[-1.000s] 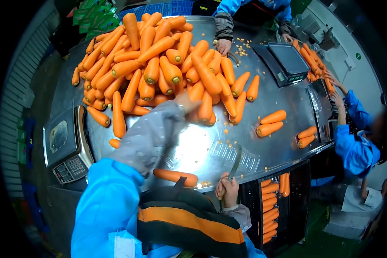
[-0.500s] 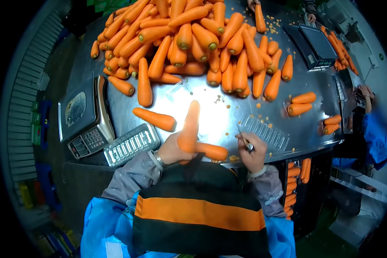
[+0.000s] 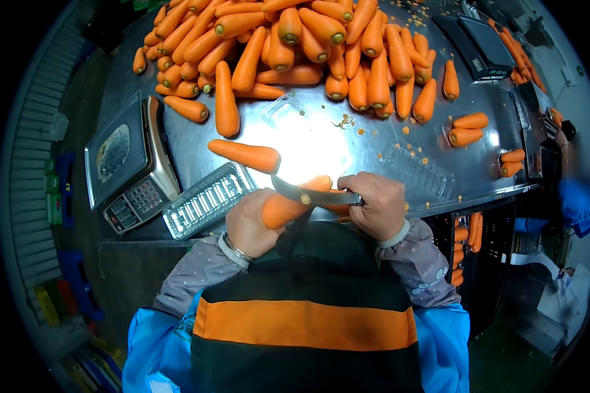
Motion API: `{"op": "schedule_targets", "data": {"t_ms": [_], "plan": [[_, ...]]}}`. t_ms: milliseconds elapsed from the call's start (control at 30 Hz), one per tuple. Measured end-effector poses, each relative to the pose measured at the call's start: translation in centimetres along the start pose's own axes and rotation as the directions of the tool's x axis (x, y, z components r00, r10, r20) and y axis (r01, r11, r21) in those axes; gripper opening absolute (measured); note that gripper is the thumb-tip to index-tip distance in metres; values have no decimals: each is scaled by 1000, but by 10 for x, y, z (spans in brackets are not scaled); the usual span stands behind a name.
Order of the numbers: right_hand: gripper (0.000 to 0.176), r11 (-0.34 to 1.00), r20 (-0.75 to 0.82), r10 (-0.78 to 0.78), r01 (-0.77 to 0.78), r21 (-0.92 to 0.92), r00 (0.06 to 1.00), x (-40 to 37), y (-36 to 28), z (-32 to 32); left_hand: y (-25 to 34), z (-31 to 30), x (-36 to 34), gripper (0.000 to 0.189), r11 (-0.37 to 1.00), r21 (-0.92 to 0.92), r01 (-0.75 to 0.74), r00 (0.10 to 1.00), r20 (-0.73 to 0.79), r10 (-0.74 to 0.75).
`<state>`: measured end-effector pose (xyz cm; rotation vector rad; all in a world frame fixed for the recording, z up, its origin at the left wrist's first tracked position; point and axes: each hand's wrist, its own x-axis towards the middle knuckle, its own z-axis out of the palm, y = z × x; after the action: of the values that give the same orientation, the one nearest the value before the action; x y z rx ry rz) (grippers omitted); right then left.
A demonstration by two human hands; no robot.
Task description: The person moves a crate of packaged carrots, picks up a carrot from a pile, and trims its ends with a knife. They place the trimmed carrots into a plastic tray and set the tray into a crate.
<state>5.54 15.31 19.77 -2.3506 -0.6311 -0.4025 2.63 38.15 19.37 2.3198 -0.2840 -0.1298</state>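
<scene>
My left hand [image 3: 250, 226] is wrapped round a carrot [image 3: 283, 211] near the table's front edge. In my right hand [image 3: 379, 204] is a knife [image 3: 314, 195], its curved blade lying across that carrot's end. A small round orange slice [image 3: 305, 199] shows on the blade. Behind the blade, partly hidden by it and my right hand, lies another carrot [image 3: 335, 208]. One more loose carrot [image 3: 245, 155] rests just beyond my left hand. Left of that hand stands a clear plastic tray [image 3: 210, 200].
A large heap of carrots [image 3: 288, 39] fills the far side of the metal table. At left is a weighing scale [image 3: 132, 170]; another scale [image 3: 482, 49] stands far right. Carrot pairs [image 3: 467, 130] lie at right, above a crate of carrots [image 3: 462, 245]. A person's blue sleeve [image 3: 578, 196] appears at far right.
My right hand has moved left and up, bringing the knife onto the carrot. The carrot in my left hand has tipped from pointing away to pointing rightward. The view has shifted slightly.
</scene>
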Motion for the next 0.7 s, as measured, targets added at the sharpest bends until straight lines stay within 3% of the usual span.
{"op": "schedule_targets", "data": {"t_ms": [167,267,367,467,500,567,600,633,700], "plan": [[21,1000,-100,1,-1,-3,995,1,-9,9,-4,3,-3,27,998,-35,-43,999,-28,42],[17,995,-54,61,-65,-69,997,-6,0,9,-7,3,-4,26,997,-56,-44,999,-21,43],[16,921,-18,369,-369,-126,929,-33,47,22,-11,1,-7,24,995,-55,-79,997,1,79],[13,899,-44,411,-396,184,911,-38,42,21,-14,4,-6,23,996,-78,-35,999,21,37],[27,833,65,451,-446,329,890,-36,35,17,-13,3,-3,27,991,-131,-16,998,58,23],[39,537,178,464,-436,723,868,-25,17,13,-7,9,13,32,951,-307,32,997,72,-10],[47,394,237,453,-431,811,859,-26,13,12,-1,16,20,35,915,-399,62,996,89,-29],[55,238,294,441,-426,873,848,-27,9,12,13,16,31,48,871,-475,127,978,206,-31],[70,52,306,486,-376,925,819,-28,0,21,29,42,47,55,620,-756,209,957,290,31]]}}
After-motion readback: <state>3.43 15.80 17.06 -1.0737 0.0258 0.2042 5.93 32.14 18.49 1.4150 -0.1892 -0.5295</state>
